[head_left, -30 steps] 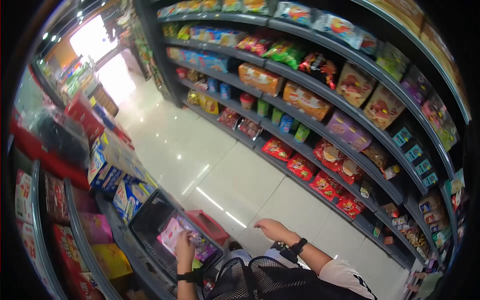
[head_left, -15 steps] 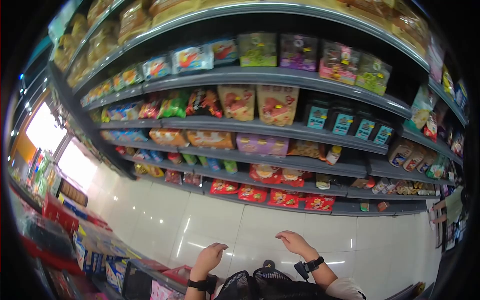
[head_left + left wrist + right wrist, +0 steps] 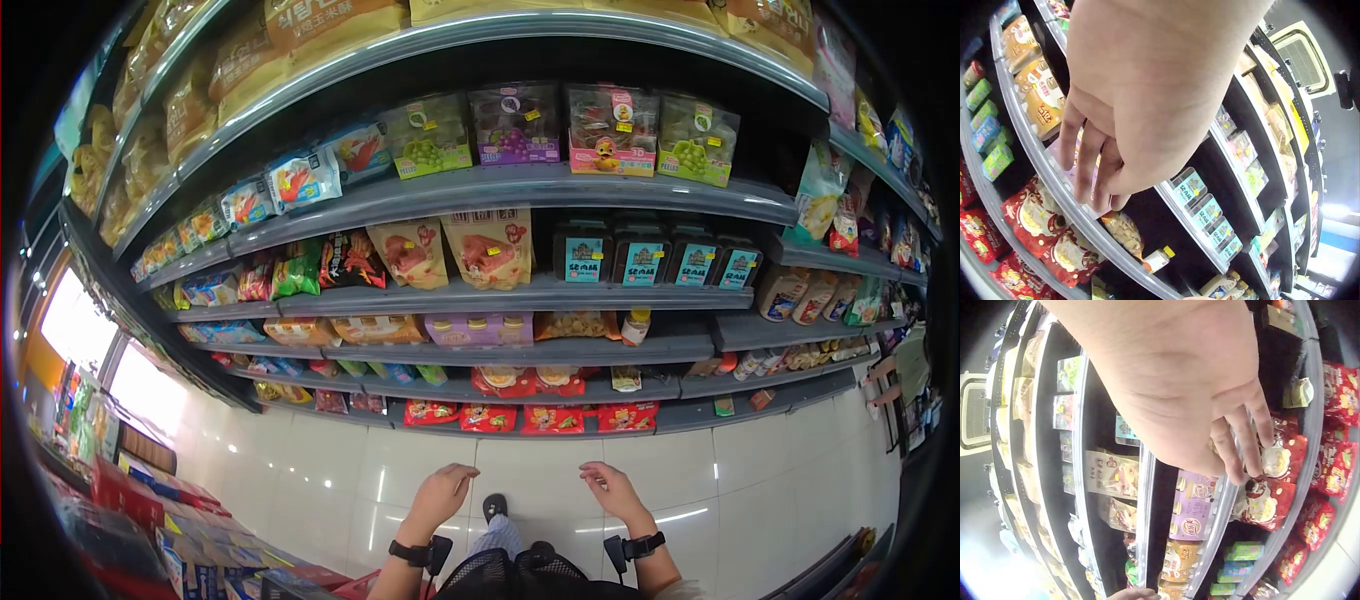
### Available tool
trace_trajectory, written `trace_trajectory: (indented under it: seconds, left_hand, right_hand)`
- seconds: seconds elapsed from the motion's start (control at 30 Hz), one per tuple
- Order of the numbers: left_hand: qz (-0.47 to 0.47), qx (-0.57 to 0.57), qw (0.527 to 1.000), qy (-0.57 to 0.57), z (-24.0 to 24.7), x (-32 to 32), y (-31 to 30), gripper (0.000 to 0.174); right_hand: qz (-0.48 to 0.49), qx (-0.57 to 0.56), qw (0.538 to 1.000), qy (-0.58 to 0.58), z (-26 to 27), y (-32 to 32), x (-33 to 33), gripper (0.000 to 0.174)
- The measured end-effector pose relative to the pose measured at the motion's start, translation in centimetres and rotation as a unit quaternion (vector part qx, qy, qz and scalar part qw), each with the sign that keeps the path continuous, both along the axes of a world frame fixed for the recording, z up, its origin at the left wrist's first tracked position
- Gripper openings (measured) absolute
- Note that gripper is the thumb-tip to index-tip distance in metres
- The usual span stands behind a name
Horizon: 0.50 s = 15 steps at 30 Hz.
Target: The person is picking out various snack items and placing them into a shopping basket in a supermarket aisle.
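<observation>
1. The left hand (image 3: 440, 497) is held low in front of the body over the floor, its fingers (image 3: 1088, 159) loosely bent and close together, with nothing in it.
2. The right hand (image 3: 610, 490) hangs level with it, well apart to the right. Its fingers (image 3: 1244, 434) are relaxed and slightly spread, and it is empty too.
3. Each wrist wears a black band (image 3: 408, 553).
4. A dark shoe (image 3: 494, 506) shows on the pale floor tiles (image 3: 300, 470) between the two hands.
5. The goods nearest the hands are the red snack packs (image 3: 520, 418) on the lowest shelf, straight ahead and beyond the fingertips, not touched.
6. Higher up sit purple boxes (image 3: 478, 328), then tan pouches (image 3: 490, 245) beside dark boxes with teal labels (image 3: 640, 258) to their right.
7. Clear-fronted boxes (image 3: 610, 125) stand on a shelf above those.
8. At the near left, blue and red cartons (image 3: 190, 560) are stacked.
</observation>
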<state>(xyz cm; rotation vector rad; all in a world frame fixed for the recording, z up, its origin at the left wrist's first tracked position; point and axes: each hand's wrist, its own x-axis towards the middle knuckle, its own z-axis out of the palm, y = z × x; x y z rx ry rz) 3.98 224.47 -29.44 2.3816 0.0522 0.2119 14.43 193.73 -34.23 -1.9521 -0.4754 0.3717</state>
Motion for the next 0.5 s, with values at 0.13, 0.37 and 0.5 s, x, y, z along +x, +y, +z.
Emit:
trace_trajectory:
  seconds: [0.13, 0.37, 0.5]
  left_hand:
    - [0.006, 0.001, 0.998, -0.057, 0.2, 4.7, 2.2, 0.018]
    - [0.038, -0.055, 0.988, -0.136, 1.6, 13.2, 10.2, 0.032]
    - [0.071, -0.086, 0.975, -0.194, 3.0, 17.9, 15.5, 0.041]
  right_hand:
    - [-0.014, 0.034, 0.999, -0.035, 1.9, 2.9, 4.3, 0.026]
    - [-0.047, 0.089, 0.987, -0.129, 5.9, 12.2, 12.9, 0.03]
    - [-0.08, 0.128, 0.975, -0.16, 9.4, 18.0, 17.2, 0.035]
